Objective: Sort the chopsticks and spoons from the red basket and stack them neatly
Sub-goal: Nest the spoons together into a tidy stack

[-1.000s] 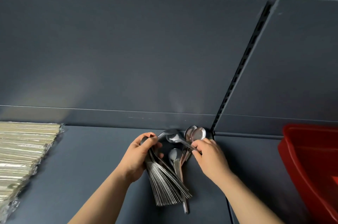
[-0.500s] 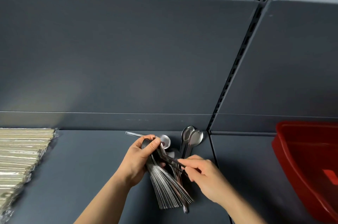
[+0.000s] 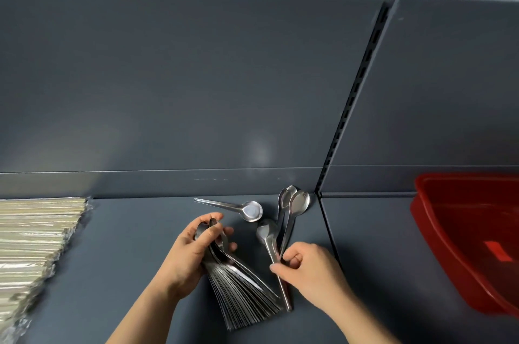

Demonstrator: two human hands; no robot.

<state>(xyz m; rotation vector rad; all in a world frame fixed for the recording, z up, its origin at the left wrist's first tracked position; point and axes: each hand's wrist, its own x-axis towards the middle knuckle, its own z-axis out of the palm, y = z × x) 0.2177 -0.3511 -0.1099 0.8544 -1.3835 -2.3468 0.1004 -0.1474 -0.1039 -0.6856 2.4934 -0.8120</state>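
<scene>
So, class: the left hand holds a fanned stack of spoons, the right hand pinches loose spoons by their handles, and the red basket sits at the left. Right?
Wrong on one point: in the head view the red basket sits at the right. The left hand holds the stack of spoons, and the right hand pinches the loose spoons.

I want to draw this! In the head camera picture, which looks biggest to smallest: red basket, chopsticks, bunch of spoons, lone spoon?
Largest, a tie: the red basket and the chopsticks; both run off the picture, so I can't rank them.
Then the bunch of spoons.
Smallest: the lone spoon.
</scene>
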